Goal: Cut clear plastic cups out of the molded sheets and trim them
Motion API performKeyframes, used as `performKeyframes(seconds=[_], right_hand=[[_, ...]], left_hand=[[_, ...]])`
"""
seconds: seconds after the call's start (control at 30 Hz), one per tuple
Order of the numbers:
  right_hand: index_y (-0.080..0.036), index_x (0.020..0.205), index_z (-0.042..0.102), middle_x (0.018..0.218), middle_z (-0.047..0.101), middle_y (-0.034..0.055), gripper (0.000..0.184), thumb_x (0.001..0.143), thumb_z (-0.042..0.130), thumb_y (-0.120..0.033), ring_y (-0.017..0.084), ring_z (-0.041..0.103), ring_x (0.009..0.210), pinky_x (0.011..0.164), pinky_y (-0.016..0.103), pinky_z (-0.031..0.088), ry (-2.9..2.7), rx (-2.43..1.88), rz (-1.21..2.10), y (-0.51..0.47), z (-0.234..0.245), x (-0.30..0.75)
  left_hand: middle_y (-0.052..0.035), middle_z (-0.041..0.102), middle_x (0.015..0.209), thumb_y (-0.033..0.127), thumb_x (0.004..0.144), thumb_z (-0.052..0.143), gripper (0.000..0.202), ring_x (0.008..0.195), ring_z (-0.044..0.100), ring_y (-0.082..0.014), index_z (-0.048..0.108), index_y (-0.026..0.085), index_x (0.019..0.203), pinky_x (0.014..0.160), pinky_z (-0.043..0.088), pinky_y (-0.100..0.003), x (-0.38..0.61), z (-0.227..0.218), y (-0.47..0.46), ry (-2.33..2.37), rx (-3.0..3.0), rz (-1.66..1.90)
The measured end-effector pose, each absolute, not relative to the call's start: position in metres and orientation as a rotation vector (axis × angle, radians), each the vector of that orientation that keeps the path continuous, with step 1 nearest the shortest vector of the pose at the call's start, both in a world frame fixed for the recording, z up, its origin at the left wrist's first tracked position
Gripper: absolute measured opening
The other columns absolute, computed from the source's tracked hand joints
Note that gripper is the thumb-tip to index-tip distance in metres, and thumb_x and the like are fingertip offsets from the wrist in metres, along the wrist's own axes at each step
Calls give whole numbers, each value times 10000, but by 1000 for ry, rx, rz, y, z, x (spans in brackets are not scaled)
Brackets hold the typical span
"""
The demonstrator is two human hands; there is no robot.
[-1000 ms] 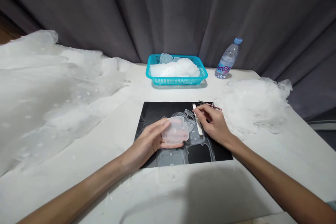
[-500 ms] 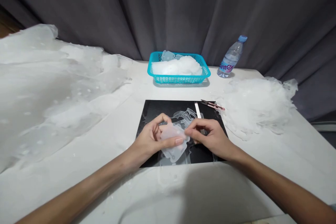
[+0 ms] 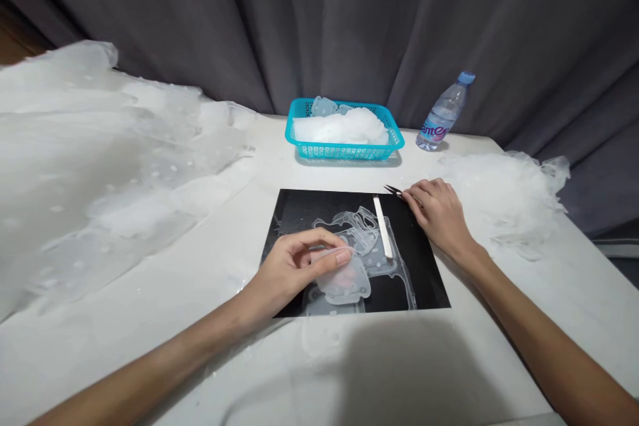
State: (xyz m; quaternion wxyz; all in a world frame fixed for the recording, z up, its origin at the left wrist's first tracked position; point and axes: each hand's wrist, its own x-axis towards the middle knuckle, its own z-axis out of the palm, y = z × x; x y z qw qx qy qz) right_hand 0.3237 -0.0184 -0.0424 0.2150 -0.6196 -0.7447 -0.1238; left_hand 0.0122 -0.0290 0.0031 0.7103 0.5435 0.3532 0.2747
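Observation:
My left hand (image 3: pixel 304 263) pinches a thin, frosted translucent plastic piece (image 3: pixel 344 283) between thumb and fingers, above a black mat (image 3: pixel 424 286). Beneath it on the mat lie a clear plastic sheet (image 3: pixel 377 263) with small dots and a tangle of clear cut-out scrap (image 3: pixel 362 229). A white, stick-like tool (image 3: pixel 383 229) rests across these. At the mat's upper right corner my right hand (image 3: pixel 439 213) is closed over the handles of thread snips (image 3: pixel 393 191); their dark blades point left out of the fingers, and the handles are hidden.
A turquoise basket (image 3: pixel 344 151) filled with white translucent pieces stands at the back, a water bottle (image 3: pixel 442 116) to its right. One large heap of translucent sheets (image 3: pixel 114 166) covers the table's left; a smaller scrap pile (image 3: pixel 519 200) lies right. A grey curtain (image 3: pixel 339 20) hangs behind.
My right hand has left the plastic piece and moved up and right onto the thread snips. My left hand still holds the piece, now turned and slightly further right.

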Motion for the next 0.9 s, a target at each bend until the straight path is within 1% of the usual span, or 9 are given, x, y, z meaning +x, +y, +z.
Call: performKeyframes(seconds=[0.07, 0.13, 0.2, 0.27, 0.37, 0.5, 0.63, 0.77, 0.9], right_hand=[[-179, 1005, 675, 983, 690, 119, 284, 1087, 427, -291, 281, 567, 931, 849, 433, 447, -1932, -1652, -362, -20, -38, 314], [-189, 1010, 637, 997, 662, 116, 258, 1091, 416, -295, 264, 586, 956, 872, 425, 470, -1795, -1515, -270, -23, -32, 306], [-203, 1005, 606, 970, 637, 87, 232, 1095, 420, -310, 225, 608, 922, 852, 387, 498, -1696, -1371, -41, -27, -24, 297], [-215, 1025, 594, 913, 626, 46, 214, 1098, 438, -343, 179, 609, 817, 771, 334, 512, -1635, -1278, 296, -34, -18, 288], [-220, 1109, 623, 824, 614, 7, 244, 1099, 457, -398, 139, 567, 706, 657, 276, 483, -1622, -1212, 742, -46, -13, 275], [-228, 1215, 722, 842, 624, 7, 297, 1038, 596, -432, 124, 527, 698, 615, 255, 446, -1761, -1165, 1006, -55, -9, 264], [-258, 1259, 764, 788, 601, -14, 335, 958, 729, -403, 101, 433, 616, 565, 249, 418, -1837, -1100, 1036, -59, -6, 260], [-269, 1318, 737, 707, 525, -37, 362, 973, 717, -375, 103, 401, 595, 567, 255, 415, -1892, -1013, 886, -63, -4, 255], [-268, 1340, 722, 692, 509, -41, 379, 979, 709, -380, 105, 427, 596, 557, 246, 414, -1945, -966, 779, -66, -2, 251]], left_hand=[[16, 676, 750, 379, 879, 818, 221, 656, 611, -83, 746, 170, 867, 607, 478, -165, 12, 4, -30, 785, 1200, 615], [20, 665, 736, 377, 884, 812, 228, 640, 617, -86, 725, 168, 852, 606, 476, -173, 12, 5, -30, 783, 1192, 615], [20, 667, 740, 370, 889, 807, 224, 635, 638, -93, 712, 172, 847, 613, 488, -184, 13, 5, -31, 774, 1172, 613], [13, 680, 760, 370, 887, 808, 218, 640, 661, -108, 712, 177, 854, 613, 503, -196, 13, 5, -32, 774, 1143, 609], [-6, 698, 767, 397, 881, 808, 233, 640, 673, -132, 729, 178, 874, 587, 507, -211, 12, 4, -32, 797, 1099, 594], [-5, 686, 750, 416, 880, 809, 251, 639, 645, -122, 744, 173, 872, 594, 492, -201, 11, 0, -31, 800, 1064, 601], [8, 643, 743, 405, 893, 800, 255, 646, 581, -90, 745, 164, 830, 605, 468, -172, 11, 1, -30, 784, 1012, 611], [-1, 623, 753, 402, 874, 817, 269, 654, 572, -95, 740, 148, 829, 600, 470, -174, 12, 2, -29, 763, 919, 582], [0, 587, 747, 418, 886, 801, 309, 645, 534, -92, 708, 136, 802, 594, 439, -180, 11, 1, -27, 690, 901, 530]])
